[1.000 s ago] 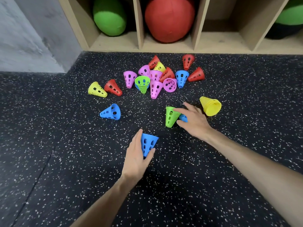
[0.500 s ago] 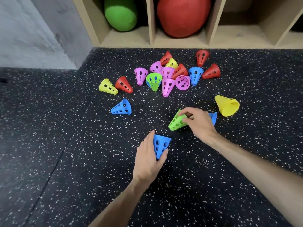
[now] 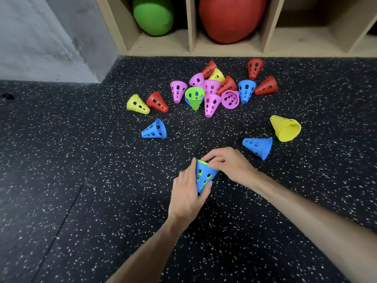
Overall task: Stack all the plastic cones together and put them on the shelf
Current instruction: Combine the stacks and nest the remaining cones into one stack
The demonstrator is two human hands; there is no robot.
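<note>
With a green cone now nested inside the blue one, as seen from the head camera looking down at a speckled black floor:

Left hand [image 3: 186, 198]: nearest, fingers and thumb curled round the held blue cone [image 3: 204, 177], wide mouth up, lifted just off the floor or resting on it, cannot tell which.

Right hand [image 3: 228, 165]: just beyond, fingertips pinching the rim of the green cone [image 3: 202, 161], pressing it down into the blue one; green showing through the blue cone's holes.

Change: half a second ago, green cone lying on the floor to the right, gripped by the right hand, apart from the blue cone; now seated inside it. First pair of the stack made, judging by that.

Near right: another blue cone [image 3: 258, 147] lying on its side, uncovered now that the hand is away; beyond it a yellow stack [image 3: 285, 128] of a few nested cones, also on its side.

Near left: a lone blue cone [image 3: 154, 130] on its side.

Middle distance: a loose cluster [image 3: 212, 92] of pink, red, yellow, green and blue cones, some upright, some tipped, well apart from the hands.

Far: wooden shelf [image 3: 230, 50] at floor level, holding a green ball [image 3: 153, 15] and a red ball [image 3: 232, 17]; no cones on it yet.

Remaining: most cones unstacked, shelving not begun.
</note>
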